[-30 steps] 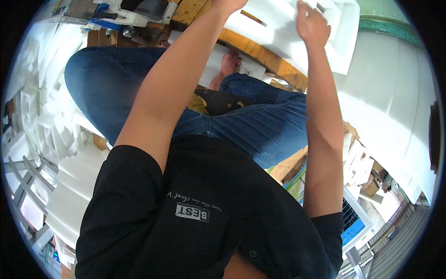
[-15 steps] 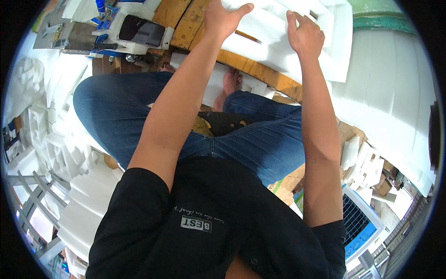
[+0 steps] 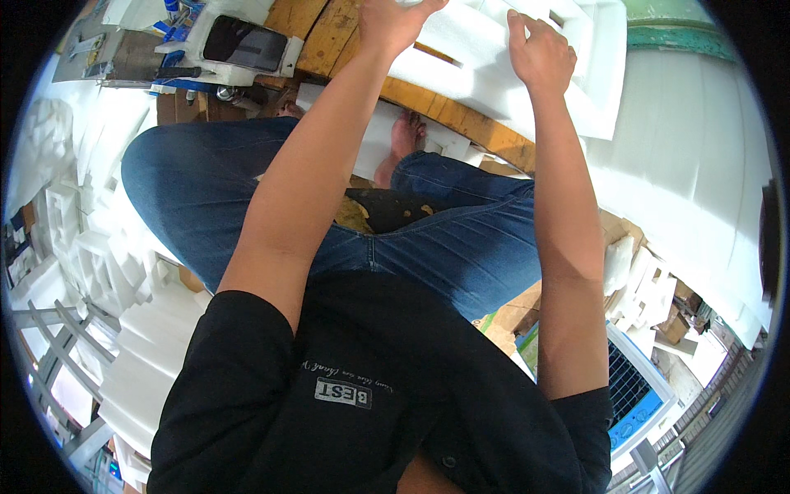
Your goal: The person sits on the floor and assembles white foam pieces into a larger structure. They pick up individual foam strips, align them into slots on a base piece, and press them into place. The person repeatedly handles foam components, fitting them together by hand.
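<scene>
A thick white foam block (image 3: 481, 62) with raised walls and slots lies on the wooden bench top at the upper right. My left hand (image 3: 393, 23) is at the block's left side, its thumb stretched out to the right over the foam; the upper edge of the picture cuts off its other fingers. On the block's right part rests my right hand (image 3: 541, 53), thumb apart from the bent fingers, with nothing seen in its grasp. Both hands look open.
Left of the block, a dark-screened phone (image 3: 245, 43) lies on a white holder beside blue-handled tools. The wooden bench (image 3: 461, 115) ends just above my feet. A big pale wrapped roll (image 3: 683, 165) stands to the right. White foam pieces (image 3: 156, 354) are stacked at the left.
The whole view has shifted slightly, with the bench and block a little higher in the picture. My left hand is more cut off by the upper edge. My right hand keeps its place on the foam.
</scene>
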A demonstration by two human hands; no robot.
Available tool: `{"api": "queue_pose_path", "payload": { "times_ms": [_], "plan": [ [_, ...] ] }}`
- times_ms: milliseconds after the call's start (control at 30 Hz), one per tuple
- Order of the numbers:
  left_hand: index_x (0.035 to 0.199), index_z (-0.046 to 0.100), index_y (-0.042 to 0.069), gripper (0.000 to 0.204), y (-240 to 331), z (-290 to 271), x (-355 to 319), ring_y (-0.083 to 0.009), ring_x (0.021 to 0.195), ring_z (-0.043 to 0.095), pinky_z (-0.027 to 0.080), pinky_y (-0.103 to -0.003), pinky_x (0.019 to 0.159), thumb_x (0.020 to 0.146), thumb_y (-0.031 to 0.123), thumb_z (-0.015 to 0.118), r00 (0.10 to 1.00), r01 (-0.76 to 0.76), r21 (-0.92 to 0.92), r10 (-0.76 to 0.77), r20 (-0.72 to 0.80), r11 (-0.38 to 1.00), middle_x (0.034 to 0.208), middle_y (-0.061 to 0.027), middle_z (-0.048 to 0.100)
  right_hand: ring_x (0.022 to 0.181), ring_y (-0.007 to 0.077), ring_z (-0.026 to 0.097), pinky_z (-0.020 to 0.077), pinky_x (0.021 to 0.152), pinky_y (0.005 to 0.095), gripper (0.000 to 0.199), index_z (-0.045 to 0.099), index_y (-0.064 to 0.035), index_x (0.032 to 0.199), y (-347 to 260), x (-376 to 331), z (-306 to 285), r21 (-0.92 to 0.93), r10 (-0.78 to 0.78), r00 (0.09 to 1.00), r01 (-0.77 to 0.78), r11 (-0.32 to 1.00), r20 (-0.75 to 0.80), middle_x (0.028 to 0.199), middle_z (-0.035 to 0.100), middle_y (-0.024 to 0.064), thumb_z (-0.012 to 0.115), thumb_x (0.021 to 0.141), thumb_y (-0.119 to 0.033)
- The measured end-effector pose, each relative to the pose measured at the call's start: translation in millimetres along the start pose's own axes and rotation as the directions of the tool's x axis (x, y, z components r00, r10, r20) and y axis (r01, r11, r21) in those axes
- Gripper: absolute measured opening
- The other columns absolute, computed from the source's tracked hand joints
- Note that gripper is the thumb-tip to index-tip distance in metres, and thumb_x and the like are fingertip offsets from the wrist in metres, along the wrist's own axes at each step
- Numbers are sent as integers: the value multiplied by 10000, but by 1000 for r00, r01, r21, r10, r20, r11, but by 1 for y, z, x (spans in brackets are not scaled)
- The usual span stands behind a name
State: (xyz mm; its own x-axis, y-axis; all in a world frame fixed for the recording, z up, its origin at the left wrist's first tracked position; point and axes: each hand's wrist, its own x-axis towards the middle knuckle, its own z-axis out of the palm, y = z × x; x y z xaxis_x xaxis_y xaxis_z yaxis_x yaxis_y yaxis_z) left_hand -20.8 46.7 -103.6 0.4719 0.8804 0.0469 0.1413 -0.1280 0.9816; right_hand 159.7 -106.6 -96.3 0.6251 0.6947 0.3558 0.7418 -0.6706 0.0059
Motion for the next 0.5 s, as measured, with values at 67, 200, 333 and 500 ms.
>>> {"api": "queue_pose_path", "payload": {
  "times_ms": [67,200,333,500],
  "plan": [
    [1509,467,-10,820,5,1,-1,-363,1341,558,425,-446,1134,856,295,860,1000,20,15,-20,21,1000,1436,-245,591,1196,353,662,422,1097,532,578,765,-237,1265,6,-1,-4,5,20,999,-20,1000,35,1253,738,108,394,1025,-609],
    [1431,503,-88,971,-47,6,12,-359,1249,618,488,-445,1084,745,451,931,989,-123,252,138,-44,960,1347,-253,638,1420,356,504,281,1202,645,660,672,-212,1403,6,-3,7,-43,2,996,2,999,86,1457,620,152,348,1026,-648],
    [1391,579,-41,699,-40,-2,19,-262,1126,670,524,-398,1008,828,245,879,994,-98,-55,100,35,994,1262,-163,699,1460,363,457,290,1209,626,670,627,-177,1444,-18,0,-12,68,89,971,-106,992,220,1528,559,146,342,1037,-626],
    [1477,459,-102,798,-17,6,8,-311,1277,585,462,-417,1097,880,251,853,997,-50,63,47,59,997,1420,-232,596,1237,347,640,446,1119,525,585,710,-190,1347,-8,-2,-41,343,171,949,-258,903,265,1293,704,165,444,1036,-608]
  ]
}}
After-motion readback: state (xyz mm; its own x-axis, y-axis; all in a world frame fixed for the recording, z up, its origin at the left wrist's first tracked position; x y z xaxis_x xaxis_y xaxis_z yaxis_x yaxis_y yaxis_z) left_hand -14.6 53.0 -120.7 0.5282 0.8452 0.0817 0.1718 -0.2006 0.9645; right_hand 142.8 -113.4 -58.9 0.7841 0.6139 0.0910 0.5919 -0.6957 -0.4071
